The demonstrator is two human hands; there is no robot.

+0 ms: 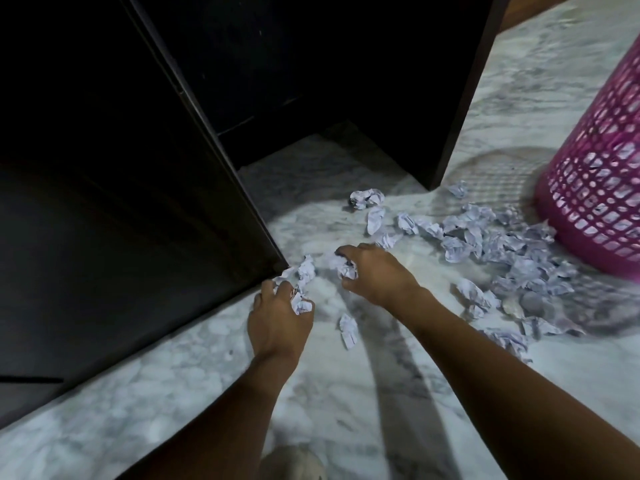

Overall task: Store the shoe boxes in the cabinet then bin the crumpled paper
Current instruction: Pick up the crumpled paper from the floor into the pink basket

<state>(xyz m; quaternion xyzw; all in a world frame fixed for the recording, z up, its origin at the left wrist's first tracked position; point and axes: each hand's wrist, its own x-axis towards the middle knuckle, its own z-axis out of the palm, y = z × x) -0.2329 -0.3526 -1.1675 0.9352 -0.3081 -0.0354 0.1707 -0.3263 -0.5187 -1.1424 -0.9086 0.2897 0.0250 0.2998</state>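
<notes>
Here, crumpled white paper wads (485,244) lie scattered on the grey-veined marble floor (173,375), thickest beside the pink plastic lattice bin (599,188). The left hand (277,320) has its fingers curled round a few wads at the corner of the dark wooden cabinet (121,220). The right hand (377,271), just beside it, grips another.

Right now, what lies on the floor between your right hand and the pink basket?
Head view: crumpled paper balls lie scattered over the marble floor between the right hand and the pink basket.
</notes>
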